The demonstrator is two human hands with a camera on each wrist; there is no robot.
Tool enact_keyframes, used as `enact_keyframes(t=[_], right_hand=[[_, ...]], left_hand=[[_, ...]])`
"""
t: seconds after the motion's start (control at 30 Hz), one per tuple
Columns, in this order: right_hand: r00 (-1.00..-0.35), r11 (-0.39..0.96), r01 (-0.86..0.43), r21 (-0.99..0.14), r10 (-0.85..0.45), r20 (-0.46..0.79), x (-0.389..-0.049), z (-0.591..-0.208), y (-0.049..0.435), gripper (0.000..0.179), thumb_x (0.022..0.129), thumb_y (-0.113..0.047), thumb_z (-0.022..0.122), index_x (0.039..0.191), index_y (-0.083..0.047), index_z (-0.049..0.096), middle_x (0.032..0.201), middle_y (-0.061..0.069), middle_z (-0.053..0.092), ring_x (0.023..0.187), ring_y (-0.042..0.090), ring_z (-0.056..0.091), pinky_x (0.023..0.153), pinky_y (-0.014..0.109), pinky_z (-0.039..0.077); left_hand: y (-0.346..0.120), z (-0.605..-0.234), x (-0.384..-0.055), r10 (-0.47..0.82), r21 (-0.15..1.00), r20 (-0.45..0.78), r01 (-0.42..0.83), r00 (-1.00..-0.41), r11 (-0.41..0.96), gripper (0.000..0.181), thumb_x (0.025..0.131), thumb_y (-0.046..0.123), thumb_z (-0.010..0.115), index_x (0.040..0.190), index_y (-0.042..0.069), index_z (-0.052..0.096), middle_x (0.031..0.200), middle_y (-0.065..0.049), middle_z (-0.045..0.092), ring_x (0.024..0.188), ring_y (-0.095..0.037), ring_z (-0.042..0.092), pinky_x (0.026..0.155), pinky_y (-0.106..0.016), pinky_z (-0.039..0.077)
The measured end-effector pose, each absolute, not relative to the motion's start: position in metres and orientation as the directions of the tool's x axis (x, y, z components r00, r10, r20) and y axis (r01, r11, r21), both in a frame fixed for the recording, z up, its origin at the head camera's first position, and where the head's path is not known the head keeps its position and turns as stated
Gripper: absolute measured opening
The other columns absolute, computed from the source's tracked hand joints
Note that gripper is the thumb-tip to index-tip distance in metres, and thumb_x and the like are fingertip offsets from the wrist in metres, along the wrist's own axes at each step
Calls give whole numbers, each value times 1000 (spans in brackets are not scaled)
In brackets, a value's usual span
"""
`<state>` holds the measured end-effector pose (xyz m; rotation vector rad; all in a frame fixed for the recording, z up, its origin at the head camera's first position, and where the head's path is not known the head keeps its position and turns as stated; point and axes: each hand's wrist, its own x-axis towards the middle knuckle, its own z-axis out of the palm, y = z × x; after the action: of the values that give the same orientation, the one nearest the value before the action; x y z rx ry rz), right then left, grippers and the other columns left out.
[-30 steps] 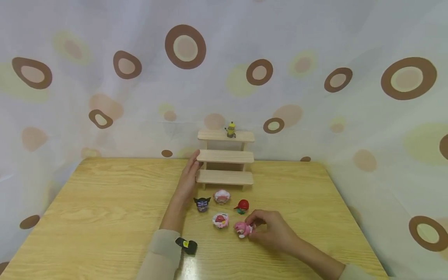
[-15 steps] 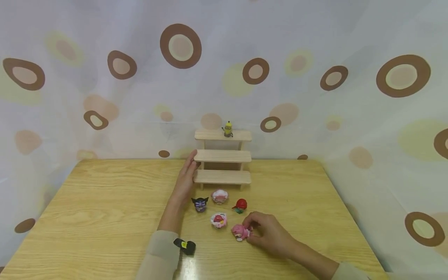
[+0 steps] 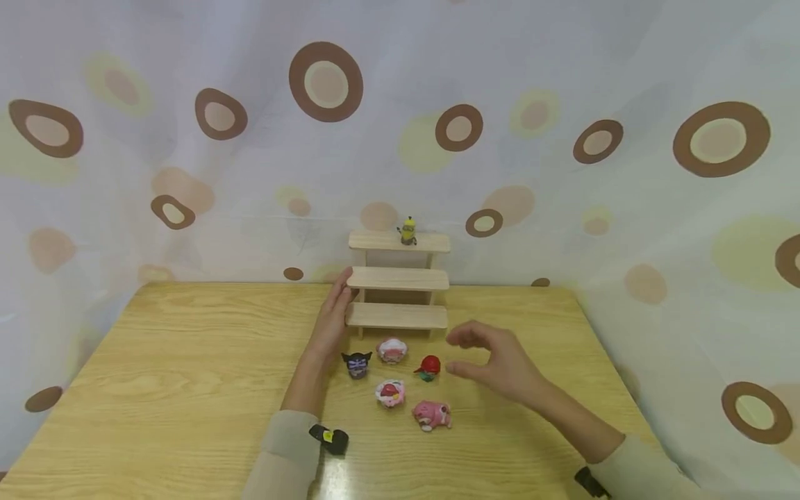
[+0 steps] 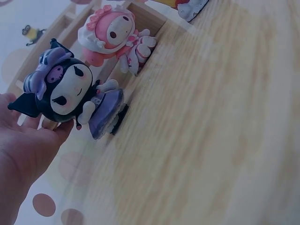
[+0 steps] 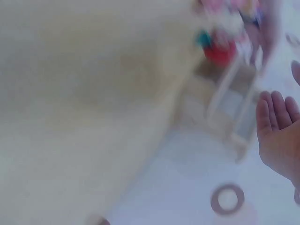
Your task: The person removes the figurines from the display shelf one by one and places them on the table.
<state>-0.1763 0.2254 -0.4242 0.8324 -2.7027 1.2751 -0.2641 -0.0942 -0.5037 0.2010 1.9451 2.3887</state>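
My left hand (image 3: 330, 325) rests against the left side of a three-tier wooden display shelf (image 3: 397, 317), fingers extended along it. Beside that hand stands a black-eared figurine in a purple dress (image 4: 65, 89), near a pink figurine with a white bonnet (image 4: 115, 37). My right hand (image 3: 503, 361) hovers just right of a red-capped figurine (image 3: 430, 368), thumb and fingers apart with nothing between them. A pink figurine (image 3: 432, 415) lies on the table in front of it. A white-and-pink figurine with a red patch (image 3: 390, 394) stands to that one's left.
A small yellow minion figurine (image 3: 408, 231) stands on the top tier. The wooden table (image 3: 206, 375) backs onto a patterned cloth (image 3: 531, 62). Black straps circle both sleeves; one strap (image 3: 330, 439) lies close to the figurines. The right wrist view is blurred.
My right hand has let go of the pink figurine, leaving it on the table, and moved up and right, beside the red-capped figurine. The left hand stays against the shelf.
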Motion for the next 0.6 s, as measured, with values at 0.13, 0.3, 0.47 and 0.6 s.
enact_keyframes(t=[0.13,0.3,0.47,0.6], right_hand=[[-876,483,-476,-735,-339,344,-215,-394,229,38,90,-11,86,123,-3,69,120,4,73,115,24,69,103,35,57],[-882,402,-470,-786,-248,401,-259,-371,221,41,94,-7,81,130,2,64,128,15,68,124,31,64,110,37,53],[-882,365,-469,-804,-243,404,-296,-364,198,46,95,-8,80,134,5,61,134,26,64,129,35,61,113,46,49],[-893,350,-444,-825,-253,373,-318,-364,178,53,95,-11,81,139,5,58,140,26,62,132,35,60,115,46,48]], left_hand=[[-93,-503,-265,130,977,72,44,-989,-209,52,117,37,33,168,29,28,173,-9,26,159,-32,25,131,-54,16],[-93,-503,-264,130,976,72,43,-989,-213,51,117,35,31,168,28,28,173,-11,27,159,-32,25,131,-53,14],[-94,-502,-264,120,979,66,41,-991,-199,51,117,36,31,168,29,28,172,-9,28,158,-32,26,130,-55,17],[-94,-502,-265,114,982,54,32,-992,-186,51,117,37,33,167,31,30,172,-7,28,158,-31,28,129,-57,19]])
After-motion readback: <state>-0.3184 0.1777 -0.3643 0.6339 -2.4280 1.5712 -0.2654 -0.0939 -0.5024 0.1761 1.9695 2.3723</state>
